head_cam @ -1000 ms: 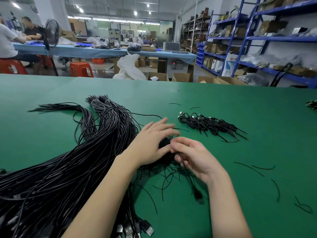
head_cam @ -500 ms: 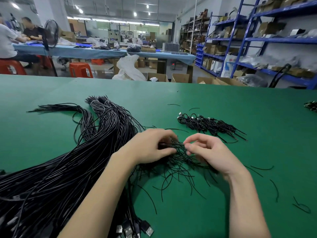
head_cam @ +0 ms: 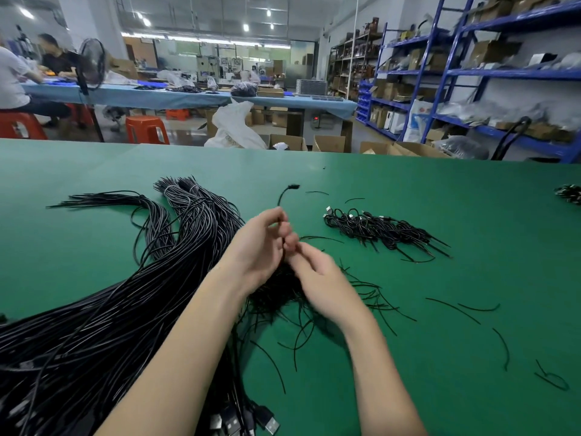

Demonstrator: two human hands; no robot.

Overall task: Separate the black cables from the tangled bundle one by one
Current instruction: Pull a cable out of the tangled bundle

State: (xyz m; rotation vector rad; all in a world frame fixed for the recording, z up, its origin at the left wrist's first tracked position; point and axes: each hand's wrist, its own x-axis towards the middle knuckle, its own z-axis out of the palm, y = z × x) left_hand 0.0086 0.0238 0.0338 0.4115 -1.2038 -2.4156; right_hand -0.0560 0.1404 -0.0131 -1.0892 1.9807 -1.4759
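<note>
A big bundle of long black cables (head_cam: 103, 309) fans across the left of the green table (head_cam: 440, 215), with USB plugs (head_cam: 248, 420) at the near end. A small tangle of short black cables (head_cam: 283, 291) lies under my hands. My left hand (head_cam: 261, 243) is raised and pinches a single black cable (head_cam: 284, 193) whose plug end sticks up behind the fingers. My right hand (head_cam: 317, 278) is close against it, its fingertips curled at the same cable. A sorted pile of short cables (head_cam: 383, 229) lies to the right.
Loose black wire bits (head_cam: 465, 309) are scattered on the right of the table. Another small cable pile (head_cam: 570, 193) sits at the far right edge. Beyond the table are cardboard boxes (head_cam: 327, 143), blue shelving (head_cam: 471, 73), orange stools and seated people.
Both hands have lifted off the tangle. The left hand has drawn one cable upward, and its plug end now shows above the fingers.
</note>
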